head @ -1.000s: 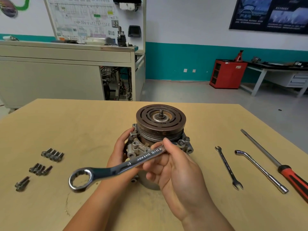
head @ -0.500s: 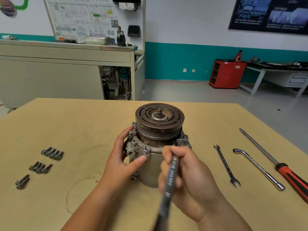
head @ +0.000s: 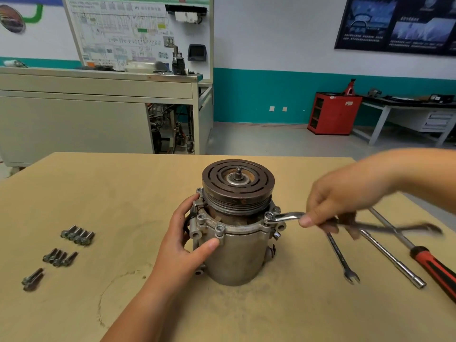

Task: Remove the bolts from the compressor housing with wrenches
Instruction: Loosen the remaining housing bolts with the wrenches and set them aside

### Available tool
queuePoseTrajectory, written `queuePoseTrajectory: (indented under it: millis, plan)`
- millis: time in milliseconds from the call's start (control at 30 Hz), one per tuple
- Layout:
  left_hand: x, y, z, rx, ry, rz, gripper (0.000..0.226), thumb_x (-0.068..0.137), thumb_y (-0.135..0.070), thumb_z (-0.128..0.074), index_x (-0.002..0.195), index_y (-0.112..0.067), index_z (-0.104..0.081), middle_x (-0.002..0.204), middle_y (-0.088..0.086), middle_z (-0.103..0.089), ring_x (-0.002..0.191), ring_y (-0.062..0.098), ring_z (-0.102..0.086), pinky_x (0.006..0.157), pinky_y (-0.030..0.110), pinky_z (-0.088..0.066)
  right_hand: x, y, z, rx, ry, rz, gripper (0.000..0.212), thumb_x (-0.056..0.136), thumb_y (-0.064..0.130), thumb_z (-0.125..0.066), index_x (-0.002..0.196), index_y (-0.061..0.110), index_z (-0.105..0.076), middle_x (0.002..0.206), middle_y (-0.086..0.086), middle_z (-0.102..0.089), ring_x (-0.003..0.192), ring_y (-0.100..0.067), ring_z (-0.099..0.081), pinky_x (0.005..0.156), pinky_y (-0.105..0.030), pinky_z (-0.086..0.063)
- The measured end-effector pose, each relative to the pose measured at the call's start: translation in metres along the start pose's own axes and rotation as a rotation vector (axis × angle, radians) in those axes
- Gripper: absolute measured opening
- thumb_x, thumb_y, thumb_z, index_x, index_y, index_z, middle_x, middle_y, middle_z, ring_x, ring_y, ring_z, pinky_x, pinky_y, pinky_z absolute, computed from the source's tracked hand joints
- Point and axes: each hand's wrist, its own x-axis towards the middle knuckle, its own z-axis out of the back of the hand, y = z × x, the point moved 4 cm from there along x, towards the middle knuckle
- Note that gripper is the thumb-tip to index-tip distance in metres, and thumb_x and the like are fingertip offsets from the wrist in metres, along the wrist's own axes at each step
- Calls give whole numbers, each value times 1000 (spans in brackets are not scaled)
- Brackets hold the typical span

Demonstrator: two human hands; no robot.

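Note:
The compressor housing point(head: 237, 255) stands upright on the wooden table point(head: 123, 201), with its dark grooved pulley on top. My left hand point(head: 182, 240) grips the housing's left flank, thumb across the front flange. My right hand point(head: 338, 201) reaches in from the right and holds a combination wrench point(head: 288, 216) by its shank. The wrench lies level, its end set on a flange bolt point(head: 269, 216) at the housing's right side. The handle end is blurred.
Three groups of removed bolts point(head: 77, 235) lie at the table's left. To the right lie a small open-end wrench point(head: 341, 259), an L-shaped socket wrench point(head: 392, 260) and a red-handled screwdriver point(head: 434, 267). A cabinet bench and a red cart stand beyond.
My right hand has swung the wrench from in front of the housing round to its right side and set its end on a flange bolt. My left hand stays on the housing.

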Motion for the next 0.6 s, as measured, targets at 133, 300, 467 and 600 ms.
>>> queuePoseTrajectory:
  millis: [133,300,467,600]
  plan:
    - [0,0,0,8,-2,-6,73,65,-50,-70,132,-49,-39,130,-33,-50,120,-7,-50,87,4,-40,30,4,28,-412,-349,106,32,83,56,-50,80,25,-56,87,0,-58,80,-15,-53,75,-33,-43]
    - [1,-1,1,11,2,-12,71,66,-51,-71,129,-58,-41,133,-30,-49,121,-5,-50,88,5,-40,28,-3,30,-706,-752,376,33,91,53,-24,83,26,-41,81,11,-45,79,-10,-44,76,-25,-38]
    - [1,1,1,10,2,-17,71,65,-51,-72,129,-58,-40,132,-30,-50,120,-5,-51,88,5,-41,-5,-51,15,-362,-853,397,37,91,61,-18,87,35,-44,83,17,-44,81,-1,-43,73,-13,-34]
    - [1,0,1,15,5,-16,71,65,-51,-71,128,-59,-40,132,-30,-50,121,-5,-50,88,5,-41,-11,-58,-30,-101,-644,386,20,94,44,-35,89,43,-54,83,20,-57,75,-1,-53,68,-16,-42]
